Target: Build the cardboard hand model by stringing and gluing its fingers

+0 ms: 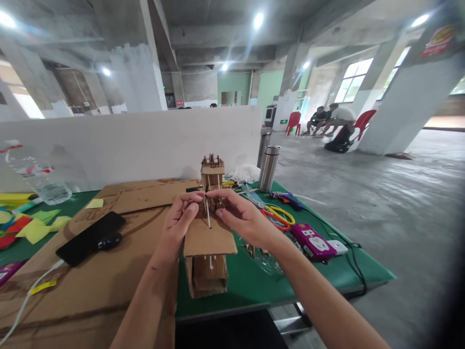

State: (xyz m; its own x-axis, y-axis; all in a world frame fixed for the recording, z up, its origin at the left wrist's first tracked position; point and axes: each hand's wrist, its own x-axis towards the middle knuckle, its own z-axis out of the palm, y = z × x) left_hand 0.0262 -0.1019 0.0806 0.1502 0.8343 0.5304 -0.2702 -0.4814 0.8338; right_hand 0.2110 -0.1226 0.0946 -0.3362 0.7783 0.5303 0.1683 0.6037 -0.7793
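Observation:
A cardboard model (209, 240) stands in front of me, with a flat top panel over a boxy base and a taller upright part (213, 169) at its far end. A thin white string (209, 215) rises from a hole in the panel. My left hand (183, 213) is closed, its fingertips at the string's upper end. Opposite it, my right hand (238, 211) is closed as well, its fingertips meeting the left ones there. The small dark spot between the fingertips is too small to name. Part of the model behind the right fingers is hidden.
Right on the green table (254, 291) are scissors (279, 217), a glue gun (288, 199), a purple power strip (314, 241) and a steel flask (269, 168). Left, cardboard sheets (119, 276) bear a black phone (90, 237). A water bottle (43, 177) stands by the white partition (145, 145).

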